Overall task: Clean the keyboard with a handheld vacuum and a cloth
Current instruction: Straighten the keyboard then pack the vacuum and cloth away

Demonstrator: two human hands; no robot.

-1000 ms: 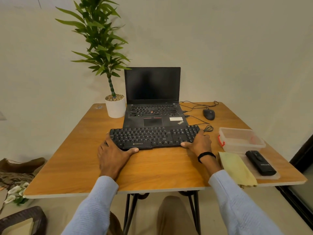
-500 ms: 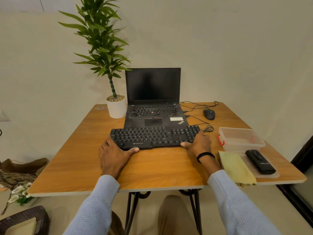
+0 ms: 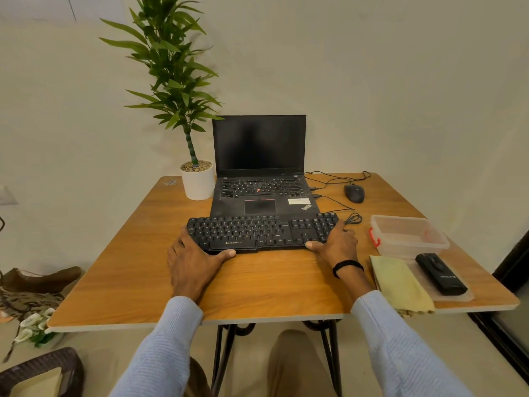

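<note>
— Two hands gripped what?
— On the counter, the left hand clasped the keyboard by its left end, the right hand by its right, fingers curled round it.
— And the tools?
— The cloth and then the vacuum lay rightward.

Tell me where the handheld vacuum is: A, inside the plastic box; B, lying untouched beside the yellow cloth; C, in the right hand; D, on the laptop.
B: the vacuum lies just right of the cloth, while the left hand and right hand grip the ends of the keyboard.
</note>
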